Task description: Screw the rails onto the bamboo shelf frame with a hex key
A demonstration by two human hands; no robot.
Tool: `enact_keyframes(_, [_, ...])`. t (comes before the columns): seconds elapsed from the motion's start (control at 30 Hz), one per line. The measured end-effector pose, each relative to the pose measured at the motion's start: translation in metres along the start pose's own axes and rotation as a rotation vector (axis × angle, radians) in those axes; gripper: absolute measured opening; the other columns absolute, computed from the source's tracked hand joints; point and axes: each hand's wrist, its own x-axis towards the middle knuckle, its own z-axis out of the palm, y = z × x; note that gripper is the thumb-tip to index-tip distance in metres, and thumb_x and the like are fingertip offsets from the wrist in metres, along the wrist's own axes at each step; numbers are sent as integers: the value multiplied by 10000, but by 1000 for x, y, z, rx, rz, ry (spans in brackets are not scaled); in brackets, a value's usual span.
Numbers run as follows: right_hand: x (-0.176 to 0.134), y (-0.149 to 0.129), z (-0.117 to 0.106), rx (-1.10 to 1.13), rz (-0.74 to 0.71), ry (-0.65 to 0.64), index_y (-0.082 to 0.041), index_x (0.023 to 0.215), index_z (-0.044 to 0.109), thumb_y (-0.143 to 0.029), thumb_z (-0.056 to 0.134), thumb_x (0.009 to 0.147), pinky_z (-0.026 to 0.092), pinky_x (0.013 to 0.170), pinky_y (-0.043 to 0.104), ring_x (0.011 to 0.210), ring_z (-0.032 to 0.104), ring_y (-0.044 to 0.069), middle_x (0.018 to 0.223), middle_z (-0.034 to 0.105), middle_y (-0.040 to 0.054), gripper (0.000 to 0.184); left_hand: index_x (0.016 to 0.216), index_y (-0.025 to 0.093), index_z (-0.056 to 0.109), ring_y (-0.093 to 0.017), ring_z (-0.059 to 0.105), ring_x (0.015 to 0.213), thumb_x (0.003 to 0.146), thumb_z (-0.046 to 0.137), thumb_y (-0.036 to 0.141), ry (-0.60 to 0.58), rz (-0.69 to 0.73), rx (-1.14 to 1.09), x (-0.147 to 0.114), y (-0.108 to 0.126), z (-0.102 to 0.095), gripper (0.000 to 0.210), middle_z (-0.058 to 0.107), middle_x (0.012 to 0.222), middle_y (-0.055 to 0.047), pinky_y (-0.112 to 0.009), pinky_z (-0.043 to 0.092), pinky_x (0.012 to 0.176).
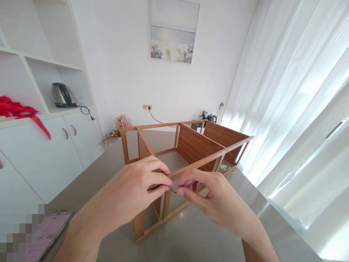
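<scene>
A wooden shelf frame (pixel 207 159) lies on its side on the grey table, its shelf panels standing upright. My left hand (pixel 141 182) reaches over the near rail at the frame's left part, thumb and fingertips pinched together. Between the fingertips of both hands shows a thin, bent metal Allen key (pixel 173 190). My right hand (pixel 205 187) pinches its other end, fingers curled, just in front of the rail. Fingers cover most of the key, and whether its tip sits in a screw is hidden.
A phone (pixel 51 233) lies at the table's (pixel 196 233) left edge. Dried plants (pixel 120 123) and a coffee machine (pixel 203 115) are beyond the frame. At left, a white cabinet (pixel 54 156) holds a kettle (pixel 62 95) and red ribbon (pixel 19 109). Curtains (pixel 286 91) hang at right.
</scene>
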Motion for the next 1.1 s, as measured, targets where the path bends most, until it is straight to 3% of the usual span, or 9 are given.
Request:
enact_keyframes(0.23, [-14, 16, 22, 25, -33, 141, -271, 1118, 733, -361, 639, 970, 488, 473, 119, 825, 678, 127, 1024, 755, 13, 197, 915, 326, 803, -151, 691, 977, 968, 600, 240, 47, 45, 15, -1, -3, 2, 227, 749, 1125, 19, -257, 530, 840])
enact_keyframes(0.4, [-19, 26, 37, 33, -55, 268, -251, 1095, 741, -349, 592, 995, 507, 476, 126, 848, 712, 140, 1040, 769, 32, 205, 928, 338, 798, -152, 691, 1022, 968, 595, 247, 40, 31, 43, -1, -3, 3, 227, 750, 1138, 35, -261, 532, 876])
enact_keyframes(0.5, [-19, 29, 43, 16, -51, 327, -237, 1027, 748, -354, 608, 985, 497, 485, 142, 807, 703, 139, 991, 773, 34, 188, 930, 339, 799, -149, 695, 1013, 963, 595, 244, 35, 18, 51, -1, -3, 3, 227, 749, 1139, 37, -262, 533, 880])
enact_keyframes(0.63, [-21, 33, 55, 33, -41, 402, -203, 956, 738, -374, 612, 981, 522, 575, 187, 643, 656, 123, 772, 754, 20, 214, 939, 341, 806, -152, 697, 1003, 958, 602, 244, 50, 21, 48, -1, -2, 2, 227, 755, 1133, 32, -256, 540, 862])
enact_keyframes(0.8, [-21, 38, 74, 123, -19, 410, -187, 914, 723, -400, 588, 990, 449, 476, 191, 441, 554, 97, 567, 690, -16, 263, 949, 332, 814, -156, 700, 1000, 956, 606, 244, 63, 29, 45, -2, -3, 2, 226, 760, 1135, 20, -252, 550, 841])
enact_keyframes(1.1, [-18, 33, 95, 167, -44, 378, -172, 881, 682, -416, 523, 1010, 407, 479, 183, 439, 504, 86, 519, 621, -26, 319, 955, 328, 812, -157, 696, 1010, 959, 592, 233, 33, -7, 42, -4, -3, 3, 240, 745, 1179, 17, -251, 546, 849])
